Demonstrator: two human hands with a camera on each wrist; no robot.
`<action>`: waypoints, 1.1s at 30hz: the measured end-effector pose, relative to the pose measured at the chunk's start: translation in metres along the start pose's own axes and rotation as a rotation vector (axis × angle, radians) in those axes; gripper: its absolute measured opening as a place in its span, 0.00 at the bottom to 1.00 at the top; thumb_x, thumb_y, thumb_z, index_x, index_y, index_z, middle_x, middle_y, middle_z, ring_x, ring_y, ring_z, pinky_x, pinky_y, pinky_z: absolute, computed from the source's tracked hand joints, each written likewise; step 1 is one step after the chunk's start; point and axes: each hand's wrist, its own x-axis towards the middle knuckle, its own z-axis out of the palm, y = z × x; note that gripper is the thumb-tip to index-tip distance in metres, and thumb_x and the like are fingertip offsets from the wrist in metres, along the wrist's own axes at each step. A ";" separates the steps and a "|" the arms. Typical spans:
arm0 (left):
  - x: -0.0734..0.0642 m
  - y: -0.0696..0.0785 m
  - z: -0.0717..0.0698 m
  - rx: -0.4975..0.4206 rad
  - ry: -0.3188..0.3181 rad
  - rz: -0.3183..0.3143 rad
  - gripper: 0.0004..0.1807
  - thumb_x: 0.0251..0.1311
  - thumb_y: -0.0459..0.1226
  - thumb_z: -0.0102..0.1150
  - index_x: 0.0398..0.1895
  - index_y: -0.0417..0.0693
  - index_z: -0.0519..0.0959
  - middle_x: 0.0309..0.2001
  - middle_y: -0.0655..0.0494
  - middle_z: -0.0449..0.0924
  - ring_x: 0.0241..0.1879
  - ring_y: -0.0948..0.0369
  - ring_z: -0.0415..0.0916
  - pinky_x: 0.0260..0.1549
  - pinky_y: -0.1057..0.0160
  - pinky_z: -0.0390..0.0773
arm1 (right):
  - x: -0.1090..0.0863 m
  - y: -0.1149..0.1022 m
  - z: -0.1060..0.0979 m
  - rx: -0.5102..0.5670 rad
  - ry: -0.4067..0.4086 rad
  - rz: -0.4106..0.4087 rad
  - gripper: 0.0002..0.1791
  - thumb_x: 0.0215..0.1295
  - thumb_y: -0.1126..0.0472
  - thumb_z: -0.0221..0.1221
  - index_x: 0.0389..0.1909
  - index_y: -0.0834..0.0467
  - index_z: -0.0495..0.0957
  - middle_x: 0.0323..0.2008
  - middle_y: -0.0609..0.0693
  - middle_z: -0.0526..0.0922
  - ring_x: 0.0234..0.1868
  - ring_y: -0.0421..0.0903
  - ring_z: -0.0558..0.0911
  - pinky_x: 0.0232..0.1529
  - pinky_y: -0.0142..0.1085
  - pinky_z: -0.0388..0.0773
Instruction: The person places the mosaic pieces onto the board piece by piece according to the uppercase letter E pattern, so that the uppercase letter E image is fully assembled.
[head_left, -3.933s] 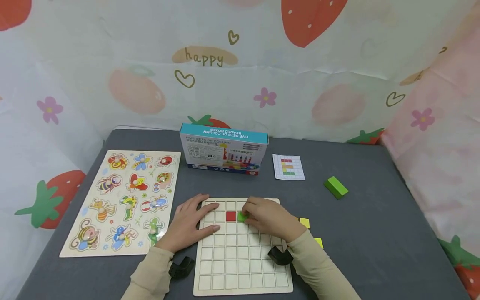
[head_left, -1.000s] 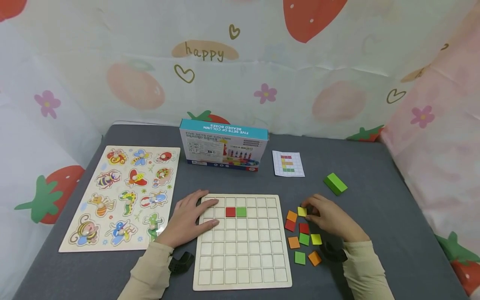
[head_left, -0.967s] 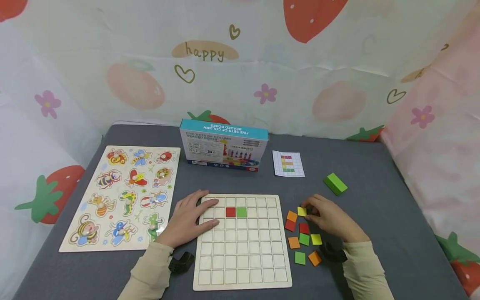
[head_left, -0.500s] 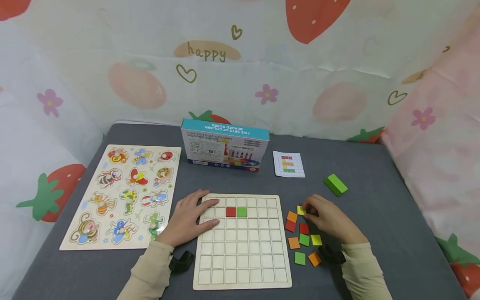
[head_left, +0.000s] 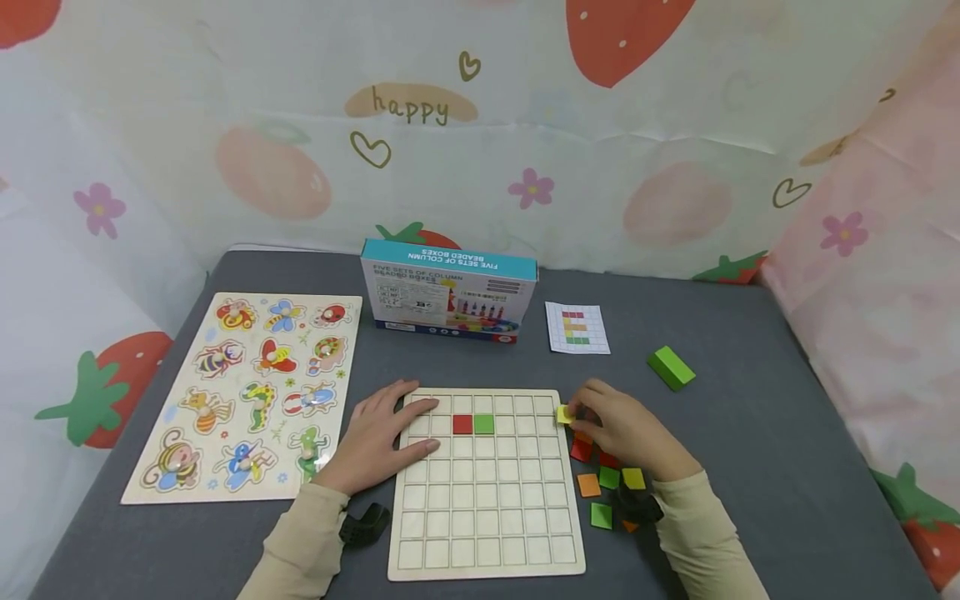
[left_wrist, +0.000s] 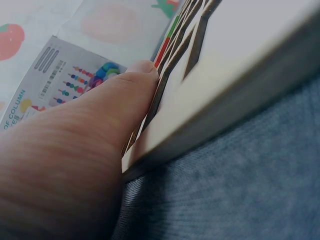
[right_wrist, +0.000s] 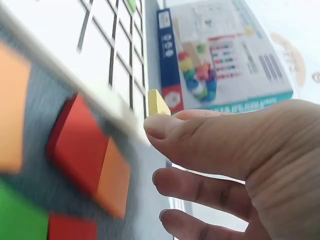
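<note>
Spread left hand [head_left: 372,435] is touching board [head_left: 486,523] near two seated tiles [head_left: 462,424]; right hand [head_left: 621,423] is pinching yellow tile [head_left: 563,414], others [head_left: 588,486] unplaced.

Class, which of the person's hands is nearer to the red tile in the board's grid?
Left. The left hand rests on the left edge of the board, just left of the red tile; the right hand is farther, at the board's right edge, pinching a yellow tile.

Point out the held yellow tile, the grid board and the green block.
Yellow tile [right_wrist: 158,103], right wrist view: middle of its exposed part.
Grid board [head_left: 486,472], head view: a bare cell near its middle.
Green block [head_left: 672,368], head view: middle of its visible surface.
</note>
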 end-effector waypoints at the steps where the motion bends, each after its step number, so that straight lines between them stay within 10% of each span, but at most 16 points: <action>1: 0.000 0.000 0.000 0.000 0.000 0.000 0.33 0.59 0.62 0.56 0.67 0.64 0.69 0.71 0.51 0.59 0.72 0.49 0.50 0.64 0.38 0.52 | 0.002 -0.003 0.000 0.002 -0.004 -0.006 0.09 0.58 0.64 0.67 0.38 0.52 0.78 0.40 0.43 0.75 0.31 0.35 0.74 0.32 0.30 0.76; 33: 0.000 0.001 0.000 -0.005 -0.005 -0.012 0.33 0.58 0.62 0.56 0.66 0.65 0.70 0.72 0.52 0.58 0.72 0.49 0.50 0.64 0.38 0.52 | 0.039 -0.043 0.034 0.000 -0.033 -0.169 0.07 0.63 0.59 0.63 0.41 0.50 0.79 0.40 0.40 0.77 0.35 0.34 0.74 0.39 0.29 0.78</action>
